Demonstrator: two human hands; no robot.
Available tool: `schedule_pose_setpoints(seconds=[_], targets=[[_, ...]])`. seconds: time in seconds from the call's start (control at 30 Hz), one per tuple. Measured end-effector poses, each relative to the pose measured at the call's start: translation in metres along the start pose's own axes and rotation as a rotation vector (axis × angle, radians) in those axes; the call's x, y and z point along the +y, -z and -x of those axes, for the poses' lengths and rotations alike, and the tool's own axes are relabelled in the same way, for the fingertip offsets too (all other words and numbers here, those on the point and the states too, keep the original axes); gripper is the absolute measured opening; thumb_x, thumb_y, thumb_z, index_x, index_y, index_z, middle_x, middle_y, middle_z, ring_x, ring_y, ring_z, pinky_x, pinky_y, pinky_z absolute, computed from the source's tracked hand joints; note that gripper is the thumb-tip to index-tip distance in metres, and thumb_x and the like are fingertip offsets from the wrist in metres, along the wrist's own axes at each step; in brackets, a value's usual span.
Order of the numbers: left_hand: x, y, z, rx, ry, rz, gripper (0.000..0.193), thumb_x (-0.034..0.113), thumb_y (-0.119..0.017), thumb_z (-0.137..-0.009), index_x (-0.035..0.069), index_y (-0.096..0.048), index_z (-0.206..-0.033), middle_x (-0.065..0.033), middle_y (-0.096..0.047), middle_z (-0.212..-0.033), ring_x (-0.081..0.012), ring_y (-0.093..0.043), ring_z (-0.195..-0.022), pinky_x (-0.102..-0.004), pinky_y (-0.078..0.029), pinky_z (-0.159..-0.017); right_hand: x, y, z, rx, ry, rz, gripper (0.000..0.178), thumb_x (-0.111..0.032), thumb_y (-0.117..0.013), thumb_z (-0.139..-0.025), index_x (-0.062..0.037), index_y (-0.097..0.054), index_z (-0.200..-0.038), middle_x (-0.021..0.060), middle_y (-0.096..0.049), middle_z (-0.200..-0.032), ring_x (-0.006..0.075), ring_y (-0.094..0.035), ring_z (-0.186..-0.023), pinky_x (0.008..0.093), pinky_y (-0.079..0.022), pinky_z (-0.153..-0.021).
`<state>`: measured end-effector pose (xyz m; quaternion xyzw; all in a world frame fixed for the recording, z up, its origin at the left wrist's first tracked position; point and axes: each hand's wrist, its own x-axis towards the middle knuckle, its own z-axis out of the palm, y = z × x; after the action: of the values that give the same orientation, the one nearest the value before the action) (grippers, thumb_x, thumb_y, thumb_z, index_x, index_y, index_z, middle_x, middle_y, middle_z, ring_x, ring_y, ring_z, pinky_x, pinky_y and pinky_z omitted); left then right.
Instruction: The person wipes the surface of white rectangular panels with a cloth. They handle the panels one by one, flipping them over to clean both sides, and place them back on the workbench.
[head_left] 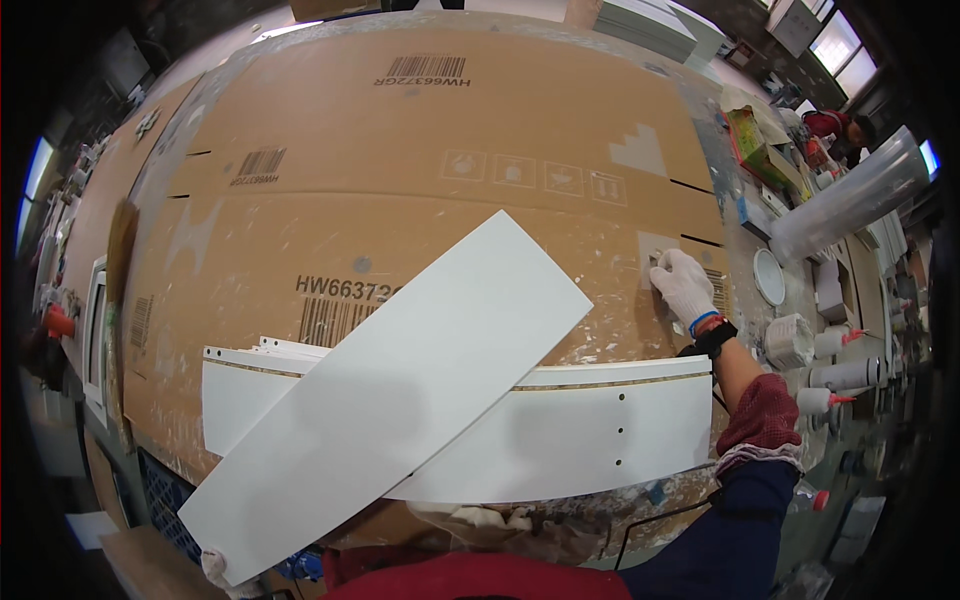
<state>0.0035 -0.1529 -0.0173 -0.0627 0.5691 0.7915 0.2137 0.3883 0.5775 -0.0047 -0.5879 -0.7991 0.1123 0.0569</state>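
A long white panel point(400, 390) lies slantwise, its far right end over the cardboard and its near left end beyond the table edge. At that near left corner my left hand point(216, 568), in a white glove and only partly in view, is closed on the panel. Under it lie other white panels point(560, 440) with a grooved edge; three dark holes show near the right end. My right hand point(686, 288), in a white knitted glove, rests on the brown cardboard point(540, 120) to the right. Its fingers are curled together; whatever is in them is hidden.
Along the right side stand a white round lid point(769, 277), a clear plastic roll point(850, 195), a green and red open box point(755, 145) and bottles with red tips point(838, 340). White panels are stacked point(645, 35) at the back. Another person point(835, 125) is at far right.
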Motion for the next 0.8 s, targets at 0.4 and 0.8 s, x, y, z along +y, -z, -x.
schedule_pose_setpoints(seconds=[0.4, 0.8], targets=[[-0.008, 0.004, 0.004, 0.010, -0.030, 0.000, 0.074, 0.018, -0.066, -0.075, -0.007, -0.035, -0.137, -0.0265, -0.049, -0.129, -0.0332, -0.048, -0.121, -0.0468, -0.037, -0.105, 0.000, -0.004, 0.004, 0.023, 0.005, 0.182, 0.031, -0.036, -0.053, -0.085, -0.0066, -0.063, -0.087, 0.0162, -0.066, -0.094, 0.0364, -0.063, -0.089, 0.0458, -0.048, -0.078], [-0.014, 0.009, 0.011, 0.014, -0.046, 0.016, 0.071, 0.016, -0.067, -0.074, -0.007, -0.038, -0.134, -0.0266, -0.052, -0.125, -0.0339, -0.051, -0.116, -0.0470, -0.040, -0.101, -0.003, 0.015, 0.003, -0.161, 0.039, 0.008, 0.028, -0.033, -0.059, -0.081, -0.0051, -0.062, -0.085, 0.0162, -0.065, -0.080, 0.0337, -0.064, -0.081, 0.0397, -0.048, -0.073]])
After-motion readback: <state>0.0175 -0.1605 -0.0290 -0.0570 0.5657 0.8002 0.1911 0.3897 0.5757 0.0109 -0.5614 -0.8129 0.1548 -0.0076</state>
